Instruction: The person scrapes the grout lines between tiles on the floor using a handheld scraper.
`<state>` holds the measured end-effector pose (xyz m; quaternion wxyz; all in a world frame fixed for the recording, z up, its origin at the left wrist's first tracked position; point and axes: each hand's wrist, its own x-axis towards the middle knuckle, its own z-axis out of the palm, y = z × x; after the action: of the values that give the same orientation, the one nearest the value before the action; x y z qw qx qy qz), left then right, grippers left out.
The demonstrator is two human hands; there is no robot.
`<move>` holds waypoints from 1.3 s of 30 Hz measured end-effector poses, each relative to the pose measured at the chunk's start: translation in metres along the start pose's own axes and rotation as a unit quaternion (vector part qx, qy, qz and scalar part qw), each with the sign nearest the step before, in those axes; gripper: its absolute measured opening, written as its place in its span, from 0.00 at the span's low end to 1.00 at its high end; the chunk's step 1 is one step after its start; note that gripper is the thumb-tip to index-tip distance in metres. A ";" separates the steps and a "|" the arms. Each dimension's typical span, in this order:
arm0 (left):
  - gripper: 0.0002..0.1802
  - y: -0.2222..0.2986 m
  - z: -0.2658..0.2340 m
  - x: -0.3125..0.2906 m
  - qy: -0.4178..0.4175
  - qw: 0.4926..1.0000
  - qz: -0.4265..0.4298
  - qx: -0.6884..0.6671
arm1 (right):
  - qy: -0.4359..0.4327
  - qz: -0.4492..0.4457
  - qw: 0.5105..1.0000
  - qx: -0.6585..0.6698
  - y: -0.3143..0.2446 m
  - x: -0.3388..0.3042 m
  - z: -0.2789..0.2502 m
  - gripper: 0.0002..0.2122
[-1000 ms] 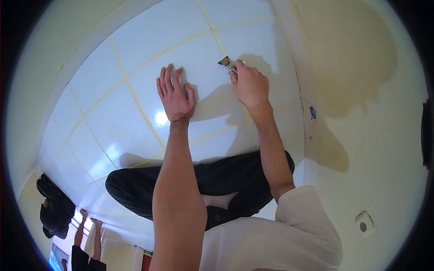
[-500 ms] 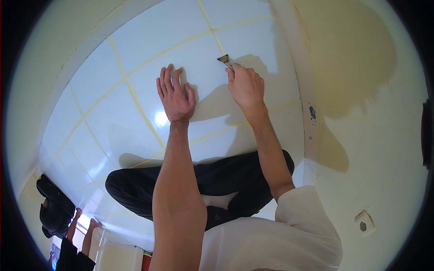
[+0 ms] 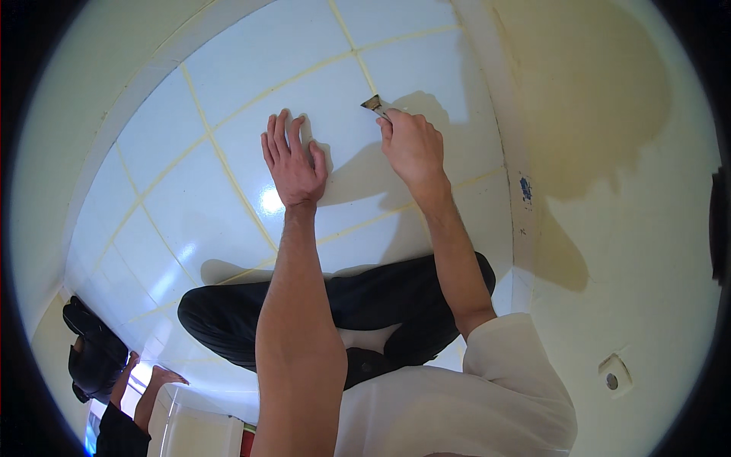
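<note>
A scraper (image 3: pixel 372 104) with a flared, stained metal blade is gripped in my right hand (image 3: pixel 415 148), its fingers wrapped round the handle. The blade lies over a glossy white floor tile, close to the end of a yellow grout line (image 3: pixel 364 72). To the left, my left hand (image 3: pixel 297 167) rests palm down on the tiled floor (image 3: pixel 320 91), fingers spread, holding nothing. Most of the scraper's handle is hidden inside my right fist.
My crossed legs in black trousers (image 3: pixel 228 320) lie below my hands. A cream wall (image 3: pixel 609 251) with a socket box (image 3: pixel 614 378) stands at right; another wall (image 3: pixel 99 122) curves along the left. Lower left, a person in black (image 3: pixel 95 354) and another person's bare leg (image 3: pixel 156 388) show.
The scraper and my right hand have shifted slightly left and toward me, and the blade has turned a little. My left hand stays on the tile. At lower left, the other person's foot has moved.
</note>
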<state>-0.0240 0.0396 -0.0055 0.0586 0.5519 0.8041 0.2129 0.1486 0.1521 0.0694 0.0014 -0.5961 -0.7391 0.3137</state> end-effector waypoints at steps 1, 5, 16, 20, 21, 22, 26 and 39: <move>0.28 0.000 0.000 0.000 0.002 1.000 0.001 -0.002 | 0.000 0.001 1.000 0.000 0.000 0.001 0.000 0.13; 0.28 -0.002 -0.001 -0.001 -0.002 1.000 -0.004 -0.005 | 0.000 -0.005 1.000 -0.002 0.001 0.002 -0.005 0.12; 0.28 0.000 -0.003 0.000 -0.014 1.000 -0.009 0.000 | 0.077 -0.042 0.995 0.057 0.017 0.006 -0.027 0.08; 0.28 0.000 -0.003 0.000 -0.012 1.000 -0.008 -0.005 | 0.031 -0.005 0.999 0.027 0.019 0.008 -0.021 0.10; 0.28 0.000 -0.003 0.000 -0.012 1.000 -0.008 -0.005 | 0.027 -0.012 0.999 0.013 0.021 0.009 -0.019 0.10; 0.27 0.000 -0.003 0.000 -0.012 1.000 -0.009 -0.005 | 0.027 -0.012 0.999 0.013 0.020 0.009 -0.018 0.10; 0.27 0.000 -0.002 0.000 -0.011 1.000 -0.008 -0.004 | 0.035 -0.012 0.999 -0.016 0.020 0.009 -0.011 0.11; 0.28 -0.001 -0.001 -0.002 -0.012 1.000 -0.007 -0.001 | 0.000 -0.005 0.995 -0.102 0.008 0.004 -0.009 0.21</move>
<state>-0.0244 0.0373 -0.0047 0.0705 0.5490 0.8068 0.2065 0.1580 0.1601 0.0712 -0.0578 -0.5890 -0.7705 0.2368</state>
